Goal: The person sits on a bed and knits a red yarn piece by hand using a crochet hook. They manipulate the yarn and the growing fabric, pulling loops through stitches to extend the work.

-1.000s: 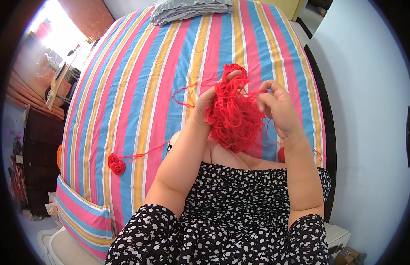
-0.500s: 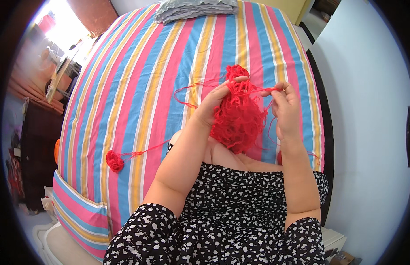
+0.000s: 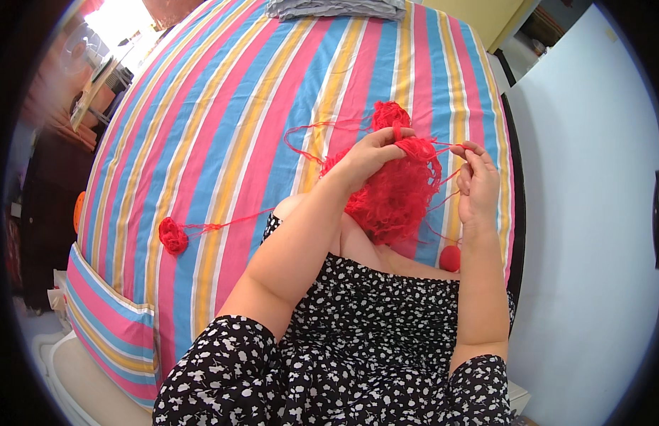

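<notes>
A loose, tangled mass of red yarn (image 3: 394,200) hangs above the striped bed, in front of my lap. My left hand (image 3: 375,155) grips its upper part, thumb and fingers closed round the strands. To the right, my right hand (image 3: 477,177) pinches a red strand (image 3: 446,145) between thumb and fingertips, drawn taut from the mass. More thin strands sag between the mass and my right wrist. A smaller red yarn clump (image 3: 390,115) shows just beyond my left fingers. Beside my right forearm rests a small round red ball (image 3: 450,258), partly covered by the arm.
Another small red yarn bundle (image 3: 173,236) lies on the bed at the left, its strand running toward my knee. A loop of yarn (image 3: 294,145) lies left of my hands. Folded grey cloth (image 3: 335,8) sits at the far edge; a striped pillow (image 3: 111,323) is at lower left.
My right hand has moved a little right, its fingers more bent, with the strand stretched from the mass. My left hand has turned over the yarn. The round red ball shows more.
</notes>
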`<state>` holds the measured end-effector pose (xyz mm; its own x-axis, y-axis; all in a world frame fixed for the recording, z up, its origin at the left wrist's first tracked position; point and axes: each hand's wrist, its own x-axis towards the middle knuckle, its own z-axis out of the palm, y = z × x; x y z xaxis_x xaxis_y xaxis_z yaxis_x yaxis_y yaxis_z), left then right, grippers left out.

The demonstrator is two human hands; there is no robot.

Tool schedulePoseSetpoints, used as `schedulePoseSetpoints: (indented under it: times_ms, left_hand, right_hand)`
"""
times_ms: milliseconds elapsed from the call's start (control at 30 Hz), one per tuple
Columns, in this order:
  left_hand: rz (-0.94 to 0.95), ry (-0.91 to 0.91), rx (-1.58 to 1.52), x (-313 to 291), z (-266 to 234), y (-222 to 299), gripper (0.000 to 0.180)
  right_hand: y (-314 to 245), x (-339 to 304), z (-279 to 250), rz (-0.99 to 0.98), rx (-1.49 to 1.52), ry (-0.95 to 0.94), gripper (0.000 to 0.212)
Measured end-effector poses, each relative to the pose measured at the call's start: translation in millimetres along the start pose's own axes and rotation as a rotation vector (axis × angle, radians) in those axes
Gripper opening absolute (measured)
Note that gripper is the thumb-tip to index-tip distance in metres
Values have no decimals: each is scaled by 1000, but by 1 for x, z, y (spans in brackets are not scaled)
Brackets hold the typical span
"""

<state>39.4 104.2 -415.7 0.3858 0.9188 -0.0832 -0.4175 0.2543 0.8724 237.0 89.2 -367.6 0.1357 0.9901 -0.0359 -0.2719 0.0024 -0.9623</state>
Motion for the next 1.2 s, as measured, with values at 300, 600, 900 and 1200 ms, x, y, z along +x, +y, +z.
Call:
schedulePoseSetpoints:
  times_ms: [300,600,900,1200]
  left_hand:
    - [295,80,922,13,0,-18,62]
    - [324,-73,461,17,19,-25,67]
    - [79,-96,223,13,12,-10,44]
    - [23,63,170,10,16,-4,33]
  right_hand:
    - [-15,0,-1,-8,11,-41,16]
    - [-21,4,-14,-33,-6,-89,16]
    - [-24,3,-38,-233,-482,-56,17]
    - [-27,-4,-52,-233,-1084,-303,16]
